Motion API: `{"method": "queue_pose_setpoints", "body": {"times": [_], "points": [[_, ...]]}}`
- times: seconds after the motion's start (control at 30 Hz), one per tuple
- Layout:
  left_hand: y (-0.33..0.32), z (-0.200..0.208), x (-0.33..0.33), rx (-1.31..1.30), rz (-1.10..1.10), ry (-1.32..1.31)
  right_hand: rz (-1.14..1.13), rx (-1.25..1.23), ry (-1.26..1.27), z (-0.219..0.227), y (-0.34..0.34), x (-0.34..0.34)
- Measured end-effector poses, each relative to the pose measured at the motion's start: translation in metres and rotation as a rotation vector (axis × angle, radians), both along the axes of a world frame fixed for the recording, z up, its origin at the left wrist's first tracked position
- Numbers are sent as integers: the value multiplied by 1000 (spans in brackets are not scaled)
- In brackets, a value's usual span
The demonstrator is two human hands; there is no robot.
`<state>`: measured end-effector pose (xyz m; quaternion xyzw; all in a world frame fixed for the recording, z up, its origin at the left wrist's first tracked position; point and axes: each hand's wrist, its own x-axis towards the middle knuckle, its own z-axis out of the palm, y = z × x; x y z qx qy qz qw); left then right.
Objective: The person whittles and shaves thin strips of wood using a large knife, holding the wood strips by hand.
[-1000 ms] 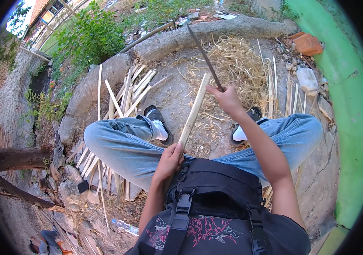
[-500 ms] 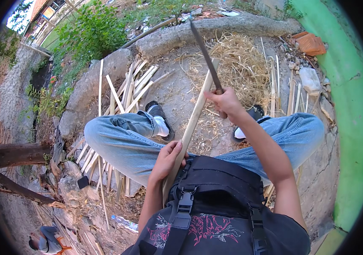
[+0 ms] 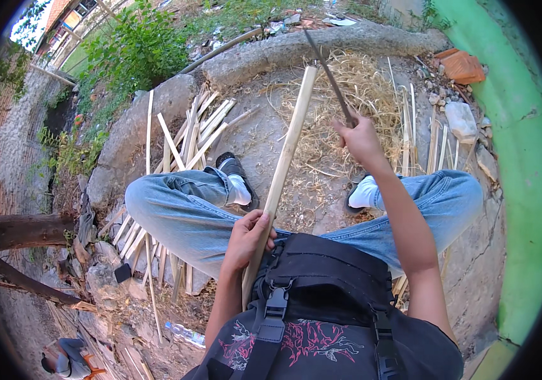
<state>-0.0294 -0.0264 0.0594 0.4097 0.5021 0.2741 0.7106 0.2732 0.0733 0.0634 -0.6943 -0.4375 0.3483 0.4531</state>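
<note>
My left hand (image 3: pixel 250 239) is closed round the lower part of a long, pale wooden strip (image 3: pixel 289 145). The strip slants up and away from my lap, its far end near the shavings. To the right of it, my right hand (image 3: pixel 364 142) grips the handle of a long, dark-bladed knife (image 3: pixel 332 77). The forefinger sticks out toward the strip. The blade points up and to the left, apart from the strip in the picture. My fingers cover most of the knife's handle.
A heap of curled shavings (image 3: pixel 372 95) lies ahead. Split strips (image 3: pixel 204 130) are piled at the left, and more strips (image 3: pixel 436 142) lie at the right. A low concrete kerb (image 3: pixel 347 39) curves beyond; a green wall (image 3: pixel 505 114) bounds the right. Another person (image 3: pixel 71 360) sits at lower left.
My right hand has moved right and a little nearer, taking the knife away from the strip. The strip's far end has swung slightly left and up. My left hand keeps its hold.
</note>
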Motion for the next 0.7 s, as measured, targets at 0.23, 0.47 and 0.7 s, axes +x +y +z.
{"method": "queue_pose_setpoints", "body": {"times": [0.23, 0.47, 0.7], "points": [[6, 7, 11, 39, 1, 105, 84, -106, 693, 14, -11, -39], [8, 3, 25, 113, -77, 124, 31, -104, 930, 8, -7, -40], [0, 17, 3, 282, -79, 222, -282, 38, 1086, -3, 9, 19]]}}
